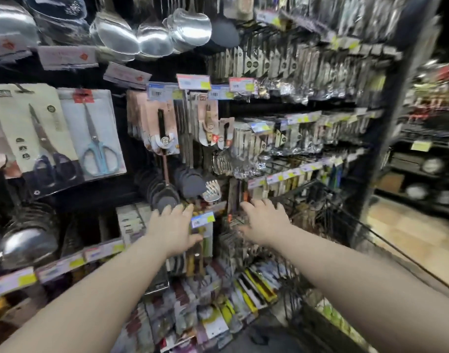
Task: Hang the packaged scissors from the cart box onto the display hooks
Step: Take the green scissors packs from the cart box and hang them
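Head camera: left hand [175, 226] and right hand [265, 222] reach empty, fingers apart, toward low-hanging card-backed packages [231, 242], apparently making room; black wire cart [328, 200] stands right.

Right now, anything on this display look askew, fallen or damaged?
Mildly: the blue-handled scissors pack and the dark-handled scissors pack beside it, upper left, hang tilted, bottoms swung right; the wide lens may exaggerate that. Nothing looks spilled or broken, though blur hides detail.
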Demonstrator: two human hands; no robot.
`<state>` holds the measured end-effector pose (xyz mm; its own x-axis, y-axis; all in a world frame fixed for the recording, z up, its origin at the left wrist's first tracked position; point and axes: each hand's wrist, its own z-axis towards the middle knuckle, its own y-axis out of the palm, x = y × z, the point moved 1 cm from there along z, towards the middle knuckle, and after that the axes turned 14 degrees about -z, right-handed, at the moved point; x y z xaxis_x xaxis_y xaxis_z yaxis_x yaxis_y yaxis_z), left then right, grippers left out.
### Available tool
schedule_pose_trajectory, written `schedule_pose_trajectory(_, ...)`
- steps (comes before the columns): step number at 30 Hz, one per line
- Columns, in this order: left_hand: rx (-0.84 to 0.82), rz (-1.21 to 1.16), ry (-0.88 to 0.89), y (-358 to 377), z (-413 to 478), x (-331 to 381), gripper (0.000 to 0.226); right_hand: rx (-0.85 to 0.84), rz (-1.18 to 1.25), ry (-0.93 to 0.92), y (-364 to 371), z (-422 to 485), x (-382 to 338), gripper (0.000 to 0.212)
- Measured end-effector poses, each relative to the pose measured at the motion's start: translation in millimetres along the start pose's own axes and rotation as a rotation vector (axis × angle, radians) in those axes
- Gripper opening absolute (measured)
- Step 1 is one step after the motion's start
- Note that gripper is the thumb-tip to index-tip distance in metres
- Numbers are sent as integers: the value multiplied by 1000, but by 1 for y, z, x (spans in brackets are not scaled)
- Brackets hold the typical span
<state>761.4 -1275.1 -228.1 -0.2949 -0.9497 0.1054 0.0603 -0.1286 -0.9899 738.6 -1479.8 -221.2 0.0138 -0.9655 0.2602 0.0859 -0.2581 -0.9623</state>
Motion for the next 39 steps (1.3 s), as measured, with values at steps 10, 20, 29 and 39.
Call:
schedule_pose_trajectory(10, -161, -20, 285, 51, 44, 186, 85, -139, 6, 259, 74, -69, 164, 65)
schedule_pose_trajectory(20, -269, -51, 498, 122, 82, 398, 85, -280, 1, 444, 154, -144, 342, 61)
schedule_pose_trajectory(29, -409, 10, 567, 186, 100, 479, 83, -422, 40, 477, 225, -169, 410, 60)
schedule_pose_trajectory(39, -547, 30, 650, 248, 170, 505, 84, -523, 91, 569, 294, -135, 431, 69)
